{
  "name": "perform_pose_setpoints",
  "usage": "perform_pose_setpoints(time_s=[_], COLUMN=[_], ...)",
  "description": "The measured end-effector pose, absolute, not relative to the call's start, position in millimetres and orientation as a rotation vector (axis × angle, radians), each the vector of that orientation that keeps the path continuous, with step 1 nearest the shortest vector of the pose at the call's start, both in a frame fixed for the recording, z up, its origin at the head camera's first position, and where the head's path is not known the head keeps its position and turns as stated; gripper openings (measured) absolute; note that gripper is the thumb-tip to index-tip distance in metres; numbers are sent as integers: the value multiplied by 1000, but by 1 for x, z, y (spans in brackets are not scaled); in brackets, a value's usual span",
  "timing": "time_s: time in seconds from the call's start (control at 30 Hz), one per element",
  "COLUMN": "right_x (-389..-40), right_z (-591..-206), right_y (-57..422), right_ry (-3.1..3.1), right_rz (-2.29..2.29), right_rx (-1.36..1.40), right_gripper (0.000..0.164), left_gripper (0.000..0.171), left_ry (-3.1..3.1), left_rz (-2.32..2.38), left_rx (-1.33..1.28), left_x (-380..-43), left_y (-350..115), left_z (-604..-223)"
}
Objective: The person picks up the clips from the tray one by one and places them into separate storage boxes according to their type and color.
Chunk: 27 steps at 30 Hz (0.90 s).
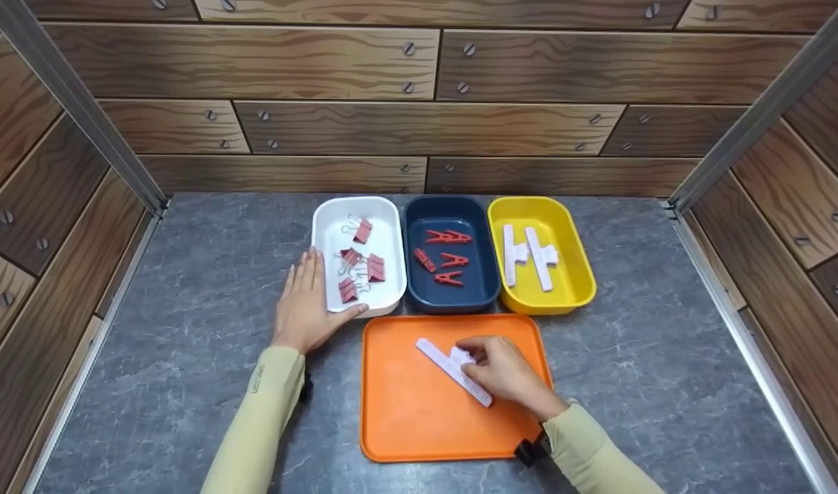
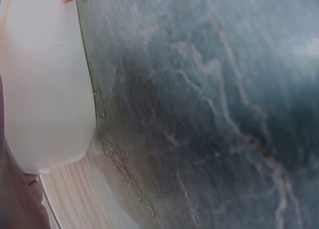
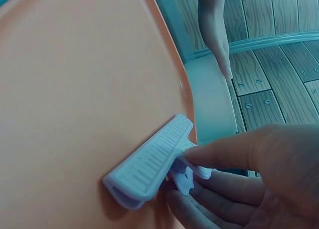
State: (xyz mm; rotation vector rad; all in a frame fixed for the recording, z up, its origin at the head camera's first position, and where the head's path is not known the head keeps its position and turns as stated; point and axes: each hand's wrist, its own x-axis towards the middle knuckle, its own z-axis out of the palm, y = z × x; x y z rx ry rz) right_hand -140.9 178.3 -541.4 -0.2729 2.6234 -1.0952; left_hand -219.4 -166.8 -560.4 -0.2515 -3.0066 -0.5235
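Observation:
Over the orange tray (image 1: 405, 418), my right hand (image 1: 504, 370) pinches the handle of a long pale lilac bag clip (image 1: 453, 370). In the right wrist view, thumb and fingers stand on either side of the handle of this clip (image 3: 149, 161). My left hand (image 1: 305, 302) rests with straight fingers along the left side of the white bin (image 1: 394, 302), its thumb at the near corner. Several reddish-pink binder clips (image 1: 375, 267) lie in that bin. The left wrist view shows mostly the outer wall of the white bin (image 2: 50, 89) and the tabletop.
Beside the white bin stand a dark blue bin (image 1: 453, 302) with several small red clothespins (image 1: 454, 260) and a yellow bin (image 1: 576, 288) with two lilac bag clips (image 1: 540, 259). The grey marbled table (image 1: 666, 384) meets wood-patterned walls (image 1: 336, 127) and metal frame posts (image 1: 755, 110).

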Motion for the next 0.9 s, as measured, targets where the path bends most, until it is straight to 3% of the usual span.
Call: perform_pose_setpoints(time_s=[0.9], right_x=[-144], right_z=[-543], right_y=[181], right_ry=[2581], right_rz=[-1131], right_rx=[-164], right_gripper=[33], left_gripper=[130], left_ry=[-3007], left_rz=[-548], left_rx=[-252], left_x=[-217], left_y=[-168], left_z=[-561])
